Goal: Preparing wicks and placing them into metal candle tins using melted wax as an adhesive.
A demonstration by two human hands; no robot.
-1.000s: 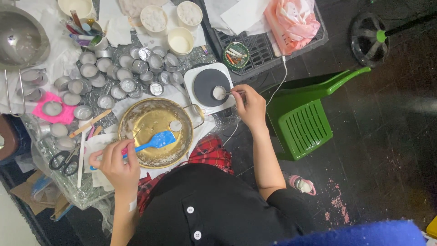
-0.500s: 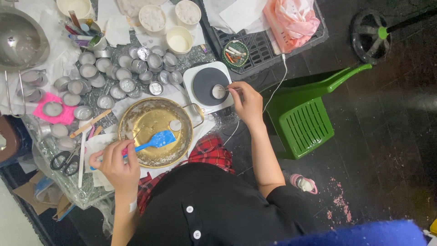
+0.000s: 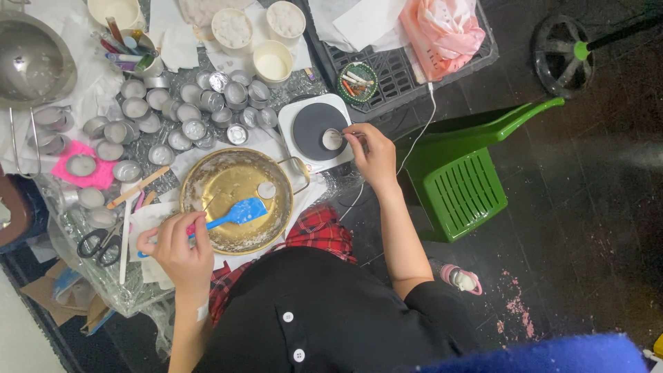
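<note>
Gripping blue spatula (image 3: 235,214) by its handle, left hand (image 3: 176,245) closed; right hand (image 3: 373,152) pinches a light tin cup (image 3: 333,139) at hotplate (image 3: 314,131) centre, likely hot and thin-walled.

Low table (image 3: 131,293), clear plastic cover: brass pan (image 3: 236,200), hot plate (image 3: 314,131), tin cups (image 3: 186,110), scissors (image 3: 100,245).

Seeing even, fairly bright overhead light across cluttered table (image 3: 41,148). Glare on steel bowl (image 3: 31,62) and on rims of small metal tins (image 3: 197,128); soft sheen inside brass pan (image 3: 228,183). Dark floor (image 3: 594,207) dim, faint pale reflection at right. Shadows short and soft. Focus acceptable at centre; blue object (image 3: 552,356) at bottom edge blurred. Slight wide-angle stretch at corners.
</note>
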